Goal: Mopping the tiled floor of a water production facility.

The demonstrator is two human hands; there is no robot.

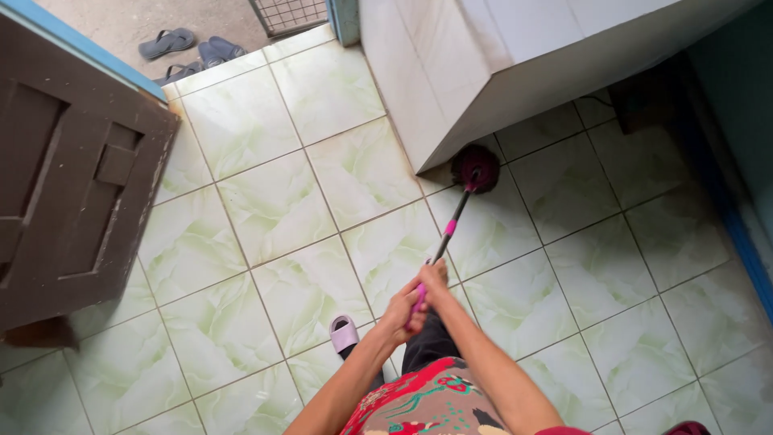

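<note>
Both hands, left hand (400, 310) and right hand (435, 278), grip the mop (475, 169) handle's near end.

Looks like somebody's home, probably a tiled entry room or wash area right by the front door. You've got pale green marbled floor tiles (274, 209), a white tiled counter block (451, 72) built into the corner, and a dark brown wooden door (72, 177) swung open onto bare concrete outside. Slippers (189, 50) left just past the doorway and a blue painted wall base (737, 234) feel pretty domestic too
</note>
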